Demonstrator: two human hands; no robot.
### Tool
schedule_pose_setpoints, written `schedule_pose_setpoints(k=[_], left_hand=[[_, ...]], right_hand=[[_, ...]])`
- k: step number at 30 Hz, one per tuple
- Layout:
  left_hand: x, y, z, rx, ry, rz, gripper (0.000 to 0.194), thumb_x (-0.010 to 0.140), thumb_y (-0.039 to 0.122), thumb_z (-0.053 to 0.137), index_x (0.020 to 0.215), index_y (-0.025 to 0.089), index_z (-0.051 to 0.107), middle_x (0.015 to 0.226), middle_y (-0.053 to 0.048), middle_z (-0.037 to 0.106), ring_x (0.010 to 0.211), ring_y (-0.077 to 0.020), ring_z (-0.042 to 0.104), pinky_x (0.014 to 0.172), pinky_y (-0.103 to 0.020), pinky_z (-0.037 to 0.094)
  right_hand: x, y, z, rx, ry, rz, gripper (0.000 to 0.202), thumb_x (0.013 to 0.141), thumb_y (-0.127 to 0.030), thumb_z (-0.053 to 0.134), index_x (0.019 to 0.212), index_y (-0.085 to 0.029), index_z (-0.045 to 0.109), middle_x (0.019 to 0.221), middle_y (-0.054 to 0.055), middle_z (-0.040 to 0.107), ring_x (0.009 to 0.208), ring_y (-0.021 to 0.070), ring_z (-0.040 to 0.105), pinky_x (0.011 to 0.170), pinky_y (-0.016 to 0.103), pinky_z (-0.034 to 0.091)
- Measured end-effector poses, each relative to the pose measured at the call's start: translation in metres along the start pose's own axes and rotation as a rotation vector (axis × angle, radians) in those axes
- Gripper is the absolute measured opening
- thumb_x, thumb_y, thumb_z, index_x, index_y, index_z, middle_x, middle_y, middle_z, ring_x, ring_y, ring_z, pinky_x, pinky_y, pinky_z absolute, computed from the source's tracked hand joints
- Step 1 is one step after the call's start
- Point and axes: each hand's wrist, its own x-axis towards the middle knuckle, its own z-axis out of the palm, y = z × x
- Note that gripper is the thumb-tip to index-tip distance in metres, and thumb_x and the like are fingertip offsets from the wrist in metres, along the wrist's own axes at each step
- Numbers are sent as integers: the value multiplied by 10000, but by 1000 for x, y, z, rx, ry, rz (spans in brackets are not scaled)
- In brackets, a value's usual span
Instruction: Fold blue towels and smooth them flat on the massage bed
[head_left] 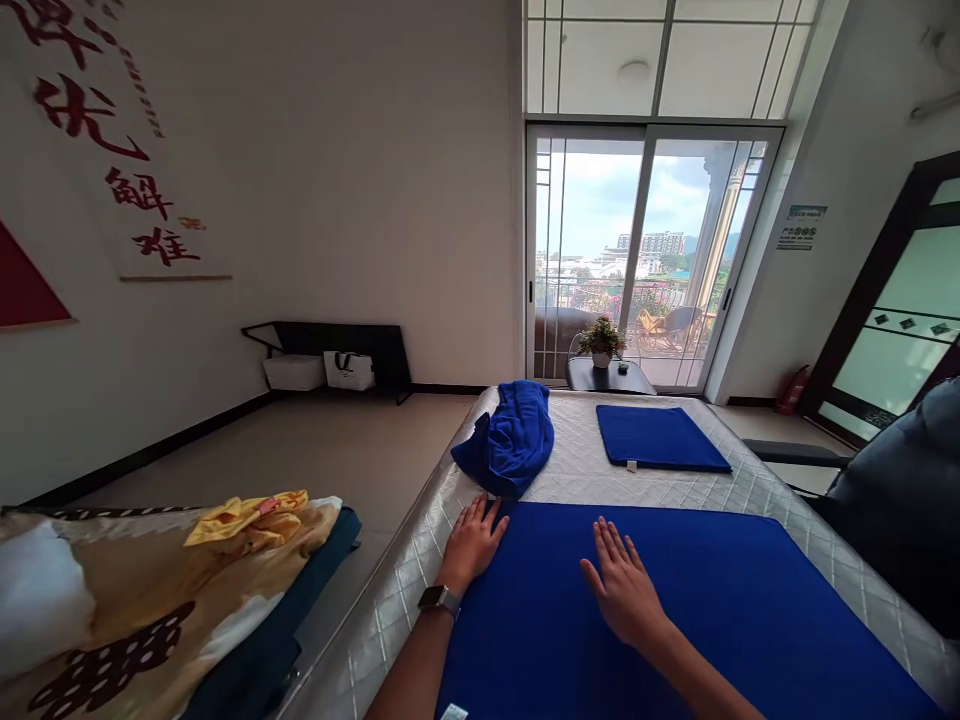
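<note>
A large blue cloth [697, 590] lies spread flat on a pale quilted mattress [570, 450]. My left hand [472, 543], with a watch on its wrist, rests at the cloth's far left corner with its fingers apart. Flat on the middle part of the same cloth is my right hand [622, 583], fingers stretched out and thumb apart; it holds nothing. Just beyond my left hand sits a crumpled blue cloth [514, 435]. A smaller blue cloth [660, 437], folded into a flat rectangle with a white tag, lies farther back on the right.
At the lower left, another bed [142, 600] bears patterned bedding and a yellow cloth [247, 520]. A small table [634, 378] with a potted plant [601, 342] stands past the mattress. On the right is a dark padded chair [900, 500]; a black bench [337, 345] stands by the wall.
</note>
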Motion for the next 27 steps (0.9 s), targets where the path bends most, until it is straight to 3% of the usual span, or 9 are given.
schedule_pose_setpoints(k=[2, 4, 6, 9, 15, 22, 27], left_hand=[[1, -1, 1, 7, 2, 7, 575, 1052, 486, 360, 1538, 195, 456, 1598, -112, 448, 1514, -290, 328, 1240, -495, 274], [1, -2, 2, 10, 15, 17, 564, 1051, 483, 362, 1529, 204, 469, 1589, -105, 463, 1508, -295, 340, 1234, -510, 286], [1, -3, 4, 13, 34, 30, 555, 1052, 470, 363, 1523, 201, 479, 1582, -111, 472, 1501, -300, 353, 1227, -518, 297], [1, -5, 4, 20, 48, 51, 553, 1054, 441, 372, 1526, 171, 472, 1579, -137, 469, 1498, -308, 359, 1224, -520, 304], [2, -5, 4, 7, 56, 45, 546, 1053, 438, 386, 1517, 168, 486, 1584, -154, 455, 1492, -310, 371, 1214, -519, 319], [4, -6, 2, -3, 24, 44, 544, 1050, 438, 391, 1518, 177, 484, 1587, -136, 458, 1504, -303, 346, 1221, -507, 307], [4, -7, -1, 8, 12, 41, 547, 1049, 428, 384, 1529, 181, 468, 1592, -133, 452, 1510, -296, 334, 1224, -491, 300]], right_hand=[[-7, -39, 8, 68, -64, -71, 769, 1018, -616, 76, 1623, -140, 75, 1689, 31, 8, 1563, 196, 6, 1280, 432, 44], [-14, -58, 16, 107, -106, -109, 818, 1002, -668, 92, 1621, -134, 71, 1684, 39, -6, 1563, 216, -3, 1280, 444, 39], [-19, -60, 23, 134, -118, -129, 835, 993, -693, 111, 1622, -145, 72, 1681, 35, -10, 1563, 230, 2, 1280, 459, 37], [-27, -40, 28, 155, -93, -130, 788, 1004, -675, 135, 1628, -198, 66, 1678, 4, -15, 1563, 230, 18, 1280, 485, 42], [-54, 40, 17, 96, -43, 4, 778, 1013, -657, 171, 1626, -183, 104, 1686, 17, 49, 1563, 237, 50, 1279, 516, 52], [-100, 175, 16, -13, 68, 198, 846, 975, -707, 190, 1628, -169, 153, 1692, 43, 146, 1558, 236, 118, 1281, 488, 92], [-122, 267, 20, -106, 188, 289, 896, 925, -748, 178, 1599, -174, 318, 1667, 69, 254, 1543, 254, 207, 1271, 507, 134]])
